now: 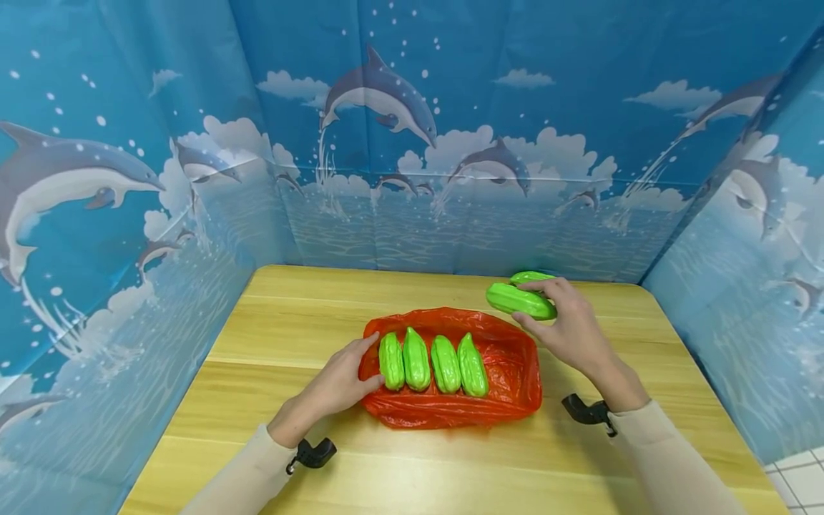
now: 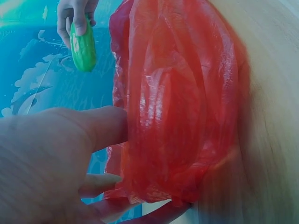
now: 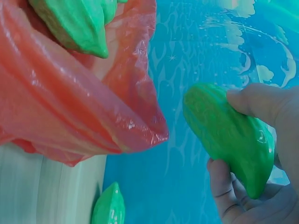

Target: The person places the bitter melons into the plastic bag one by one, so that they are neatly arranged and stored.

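My right hand (image 1: 566, 322) grips a green toy bitter melon (image 1: 518, 300), thumb and fingers around it, above the far right corner of a red plastic bag (image 1: 450, 415). Four similar, pointed green melons would overstate certainty of kind, but several ridged green ones (image 1: 415, 361) lie side by side in the bag's left and middle. Another green melon (image 1: 529, 277) is partly hidden behind the held one. My left hand (image 1: 341, 375) is at the bag's left end. Its spread, mostly straight fingers (image 2: 105, 128) touch the rim; some fingertips are hidden by the red film.
The wooden table (image 1: 290, 300) extends around the bag. A blue dolphin-print curtain (image 1: 450, 214) stands along its back and sides. A black wrist mount (image 1: 315, 453) sits below the left hand, another mount (image 1: 586, 410) below the right.
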A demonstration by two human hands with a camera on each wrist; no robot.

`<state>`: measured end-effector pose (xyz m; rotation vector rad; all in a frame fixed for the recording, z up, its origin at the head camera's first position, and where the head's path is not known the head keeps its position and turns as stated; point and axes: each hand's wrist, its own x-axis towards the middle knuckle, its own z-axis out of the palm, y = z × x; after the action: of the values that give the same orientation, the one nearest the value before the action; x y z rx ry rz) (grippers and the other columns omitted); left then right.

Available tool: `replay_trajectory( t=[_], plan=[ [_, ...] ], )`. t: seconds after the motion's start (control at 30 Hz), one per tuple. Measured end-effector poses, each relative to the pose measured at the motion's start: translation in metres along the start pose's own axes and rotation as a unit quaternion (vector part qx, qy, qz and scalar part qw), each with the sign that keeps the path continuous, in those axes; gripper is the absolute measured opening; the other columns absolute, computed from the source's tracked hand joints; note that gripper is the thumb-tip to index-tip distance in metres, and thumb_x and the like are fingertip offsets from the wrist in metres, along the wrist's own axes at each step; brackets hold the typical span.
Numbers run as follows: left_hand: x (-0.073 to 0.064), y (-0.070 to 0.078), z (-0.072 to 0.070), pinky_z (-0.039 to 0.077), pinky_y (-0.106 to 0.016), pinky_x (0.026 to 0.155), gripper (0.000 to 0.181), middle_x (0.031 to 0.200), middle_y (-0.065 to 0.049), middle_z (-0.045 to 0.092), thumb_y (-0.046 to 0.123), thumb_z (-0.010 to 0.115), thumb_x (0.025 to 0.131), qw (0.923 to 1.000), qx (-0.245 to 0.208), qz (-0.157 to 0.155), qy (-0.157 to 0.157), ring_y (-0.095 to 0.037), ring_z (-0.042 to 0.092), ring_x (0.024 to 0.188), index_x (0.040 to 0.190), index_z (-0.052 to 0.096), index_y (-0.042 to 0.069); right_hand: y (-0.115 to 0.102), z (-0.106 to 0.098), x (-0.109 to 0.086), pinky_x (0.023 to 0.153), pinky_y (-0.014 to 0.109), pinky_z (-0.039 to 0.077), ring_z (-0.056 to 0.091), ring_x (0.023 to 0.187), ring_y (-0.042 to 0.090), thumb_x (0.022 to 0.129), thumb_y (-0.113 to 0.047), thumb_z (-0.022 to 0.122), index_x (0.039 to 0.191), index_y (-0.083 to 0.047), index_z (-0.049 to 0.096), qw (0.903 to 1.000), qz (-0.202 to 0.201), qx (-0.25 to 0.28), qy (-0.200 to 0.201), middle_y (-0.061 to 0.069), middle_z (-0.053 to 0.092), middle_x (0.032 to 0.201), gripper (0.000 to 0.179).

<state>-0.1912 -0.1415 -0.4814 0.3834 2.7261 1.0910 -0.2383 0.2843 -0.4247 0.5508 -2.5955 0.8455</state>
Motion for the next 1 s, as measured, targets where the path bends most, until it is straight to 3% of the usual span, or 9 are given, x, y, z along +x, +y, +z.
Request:
replay_trajectory(
  t=[0.27, 0.77, 1.0],
  plan=[
    [-0.001, -0.002, 0.003, 0.048, -0.071, 0.134, 0.083, 0.175, -0.024, 0.057, 0.024, 0.087, 0.105, 0.9999, 0.001, 0.003, -0.011, -0.051, 0.056, 0.162, 0.176, 0.049, 0.004, -0.005, 0.005, -0.002, 0.080, 0.044, 0.052, 0.066, 0.104, 0.031, 0.101, -0.017, 0.093, 0.151, -0.011, 0.076, 0.9999, -0.011, 0.000, 0.006, 0.021, 0.070, 0.135, 0.053],
    [0.003, -0.007, -0.004, 0.047, -0.068, 0.136, 0.080, 0.176, -0.024, 0.057, 0.023, 0.086, 0.106, 0.9999, 0.006, 0.005, -0.014, -0.050, 0.055, 0.163, 0.175, 0.050, 0.003, -0.016, 0.013, 0.000, 0.092, 0.057, 0.062, 0.075, 0.122, 0.039, 0.099, -0.016, 0.096, 0.150, -0.008, 0.074, 0.9994, -0.033, 0.006, 0.011, 0.017, 0.076, 0.143, 0.056],
    [0.006, -0.007, -0.007, 0.046, -0.069, 0.136, 0.079, 0.177, -0.023, 0.056, 0.024, 0.087, 0.106, 0.9998, 0.006, 0.005, -0.017, -0.050, 0.053, 0.165, 0.174, 0.052, 0.004, -0.022, 0.015, 0.000, 0.088, 0.043, 0.061, 0.078, 0.115, 0.032, 0.098, -0.016, 0.096, 0.151, -0.005, 0.070, 0.9994, -0.029, 0.019, 0.007, 0.015, 0.078, 0.142, 0.059]
  ],
)
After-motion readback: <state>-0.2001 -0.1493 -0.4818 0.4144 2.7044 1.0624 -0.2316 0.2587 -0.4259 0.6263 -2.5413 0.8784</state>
